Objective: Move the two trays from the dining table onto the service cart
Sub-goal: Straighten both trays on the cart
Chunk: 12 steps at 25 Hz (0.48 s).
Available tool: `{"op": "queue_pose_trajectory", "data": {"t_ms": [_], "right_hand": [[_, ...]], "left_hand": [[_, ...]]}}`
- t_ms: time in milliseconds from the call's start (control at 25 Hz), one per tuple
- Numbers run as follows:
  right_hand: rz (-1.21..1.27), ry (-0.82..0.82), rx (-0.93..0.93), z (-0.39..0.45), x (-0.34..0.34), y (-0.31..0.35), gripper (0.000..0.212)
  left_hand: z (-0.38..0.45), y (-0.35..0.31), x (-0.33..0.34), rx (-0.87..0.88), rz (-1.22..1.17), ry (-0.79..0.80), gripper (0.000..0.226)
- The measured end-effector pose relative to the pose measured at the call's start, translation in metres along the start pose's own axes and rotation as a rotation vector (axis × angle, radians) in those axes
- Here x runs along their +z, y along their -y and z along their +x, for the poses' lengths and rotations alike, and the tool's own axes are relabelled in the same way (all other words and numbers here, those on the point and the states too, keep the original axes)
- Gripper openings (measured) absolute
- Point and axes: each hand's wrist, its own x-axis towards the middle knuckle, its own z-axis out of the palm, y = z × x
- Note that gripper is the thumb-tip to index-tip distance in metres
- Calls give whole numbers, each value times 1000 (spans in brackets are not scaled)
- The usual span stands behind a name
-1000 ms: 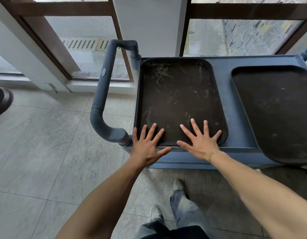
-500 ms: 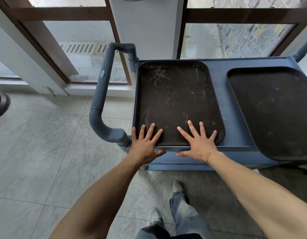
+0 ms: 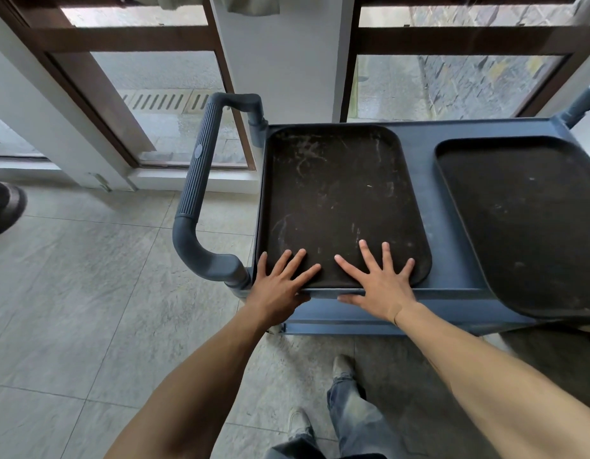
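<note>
Dark, scuffed plastic lies under both my palms: the near tray [image 3: 340, 207] sits flat on the blue service cart [image 3: 422, 293], hard against the end with the ribbed handle [image 3: 200, 173], and the second tray [image 3: 532, 226] lies to its right, apart from the first, its near corner seeming to overhang the cart's front edge. My left hand [image 3: 280, 286] and right hand [image 3: 379, 286] are both spread, fingers straight and pressing on the near tray's front rim, thumbs down against the cart's edge, gripping nothing. I judge this to be the final squaring-up, so the thing to do well is push evenly with both hands so the tray slides straight in and doesn't skew toward the handle, then lift my fingers off without dragging it back. The second tray probably wants a nudge inward too. The right end of the cart and part of that tray are cut off by the frame, so I can't tell how securely it rests there. The cart's lower shelves and wheels are hidden, and the dining table is out of view.
</note>
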Motion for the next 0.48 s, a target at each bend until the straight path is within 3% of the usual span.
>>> {"op": "queue_pose_trajectory", "data": {"t_ms": [200, 480], "right_hand": [[-54, -47, -57, -4, 4, 3, 67], [-39, -17, -69, -7, 0, 7, 66]], "left_hand": [[0, 0, -1, 11, -14, 34, 64], [1, -2, -8, 28, 31, 65, 64]]}}
